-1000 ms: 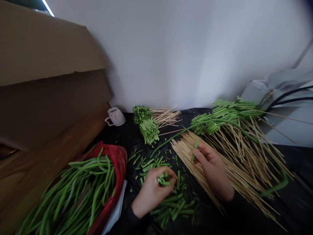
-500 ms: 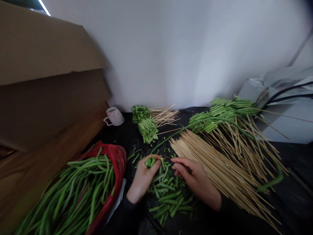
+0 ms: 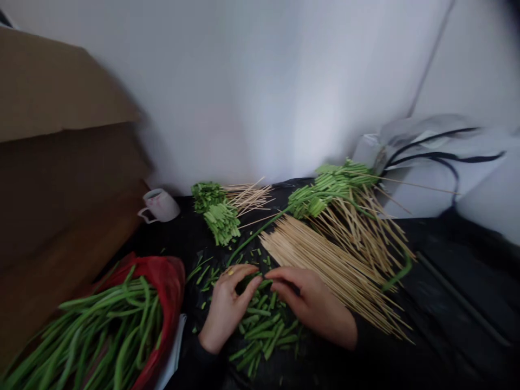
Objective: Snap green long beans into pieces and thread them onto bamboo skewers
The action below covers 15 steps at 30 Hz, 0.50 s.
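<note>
My left hand [image 3: 227, 303], with a ring on one finger, is closed in a pinch over a pile of cut green bean pieces [image 3: 260, 333]. A long green bean [image 3: 260, 232] runs from the right across the skewers to its fingers. My right hand [image 3: 311, 303] is also closed, thumb and forefinger together, its fingertips almost meeting the left ones. A bit of green shows between the two sets of fingertips; the fingers partly cover it. Bamboo skewers [image 3: 325, 265] lie loose just right of my right hand.
Skewered bean bundles [image 3: 221, 222] lie at the back, with more bundles [image 3: 345, 179] at the right. A red bag [image 3: 173, 281] of whole long beans [image 3: 93, 330] stands at left. Behind it are a white mug [image 3: 161, 206] and a cardboard box [image 3: 60, 92]. White bags [image 3: 430, 179] stand back right.
The view has swung to the right, so everything sits further left. My hands have come closer together, and the bean pieces that showed in my left hand are now mostly hidden.
</note>
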Motion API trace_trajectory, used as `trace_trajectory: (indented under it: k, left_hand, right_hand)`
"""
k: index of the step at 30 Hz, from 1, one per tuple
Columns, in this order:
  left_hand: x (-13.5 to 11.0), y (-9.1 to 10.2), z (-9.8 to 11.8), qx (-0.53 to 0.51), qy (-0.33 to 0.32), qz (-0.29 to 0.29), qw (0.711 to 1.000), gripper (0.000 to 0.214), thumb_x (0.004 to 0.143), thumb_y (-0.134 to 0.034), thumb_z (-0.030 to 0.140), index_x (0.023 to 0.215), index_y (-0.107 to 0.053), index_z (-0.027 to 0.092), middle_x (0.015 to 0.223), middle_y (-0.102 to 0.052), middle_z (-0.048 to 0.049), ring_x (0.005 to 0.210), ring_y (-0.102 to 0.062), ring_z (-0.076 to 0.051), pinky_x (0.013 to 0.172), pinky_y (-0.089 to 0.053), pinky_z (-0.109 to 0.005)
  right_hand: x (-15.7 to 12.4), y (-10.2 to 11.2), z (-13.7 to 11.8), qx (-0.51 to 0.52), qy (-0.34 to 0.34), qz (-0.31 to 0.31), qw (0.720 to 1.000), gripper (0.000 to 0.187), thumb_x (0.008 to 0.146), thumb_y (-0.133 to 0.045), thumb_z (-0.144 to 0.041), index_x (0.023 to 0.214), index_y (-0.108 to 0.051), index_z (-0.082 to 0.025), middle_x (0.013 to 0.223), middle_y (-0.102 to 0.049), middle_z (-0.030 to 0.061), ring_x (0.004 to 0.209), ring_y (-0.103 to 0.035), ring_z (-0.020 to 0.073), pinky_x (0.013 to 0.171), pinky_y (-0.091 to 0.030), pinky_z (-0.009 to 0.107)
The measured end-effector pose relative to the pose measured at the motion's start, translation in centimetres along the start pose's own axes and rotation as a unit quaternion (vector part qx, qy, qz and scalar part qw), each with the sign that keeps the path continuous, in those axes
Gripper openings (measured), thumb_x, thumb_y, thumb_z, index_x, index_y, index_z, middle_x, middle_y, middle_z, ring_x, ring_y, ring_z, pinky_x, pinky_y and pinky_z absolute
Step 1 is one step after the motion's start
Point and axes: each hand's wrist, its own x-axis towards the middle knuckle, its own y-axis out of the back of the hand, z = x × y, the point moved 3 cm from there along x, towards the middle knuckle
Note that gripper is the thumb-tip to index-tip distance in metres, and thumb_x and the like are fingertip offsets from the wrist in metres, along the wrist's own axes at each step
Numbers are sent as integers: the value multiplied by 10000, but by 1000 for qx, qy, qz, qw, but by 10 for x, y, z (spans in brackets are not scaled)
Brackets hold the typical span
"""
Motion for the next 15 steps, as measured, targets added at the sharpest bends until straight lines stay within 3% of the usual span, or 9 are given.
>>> trace_trajectory:
  k: [2,4,8,10,12,15]
  left_hand:
    - [1,0,-3,24,-25,15,999,231,899,-578,356,965,-735,200,978,-751,-82,938,-691,-227,871,-537,-374]
    - [1,-3,-6,37,-54,14,998,236,898,-573,375,938,-737,210,937,-757,-69,884,-703,-220,826,-554,-354]
    - [1,-6,-7,57,-107,15,992,203,888,-589,361,921,-736,224,916,-757,-49,850,-708,-215,798,-555,-343]
    - [1,-4,-5,63,-115,36,991,190,886,-592,346,931,-731,224,933,-755,-47,874,-705,-221,818,-546,-354]
    - [1,0,-3,60,-117,60,990,183,884,-594,334,939,-727,219,943,-750,-48,884,-700,-222,833,-538,-357]
    - [2,6,-3,53,-113,83,989,178,879,-604,327,947,-723,213,946,-746,-50,881,-697,-217,851,-531,-353]
  right_hand:
    - [-14,15,-12,-68,21,-39,997,249,923,-533,-214,1119,-679,-260,989,-719,45,916,-661,207,820,-506,332]
    - [-33,35,-18,-119,8,-32,992,239,932,-525,-232,1104,-687,-270,957,-720,52,877,-661,211,788,-514,334]
    - [-85,93,-3,-206,-54,130,968,218,930,-526,-301,1070,-692,-275,987,-722,66,892,-668,233,793,-529,364]
    - [-116,130,18,-293,-93,219,926,227,921,-520,-362,1037,-689,-265,989,-722,74,884,-671,247,802,-529,388]
    - [-149,169,44,-400,-121,277,865,303,909,-497,-441,1024,-679,-228,990,-714,102,891,-662,271,826,-516,425]
    - [-194,217,86,-541,-169,285,773,542,887,-410,-596,1038,-673,-147,1026,-683,198,943,-632,357,827,-488,501]
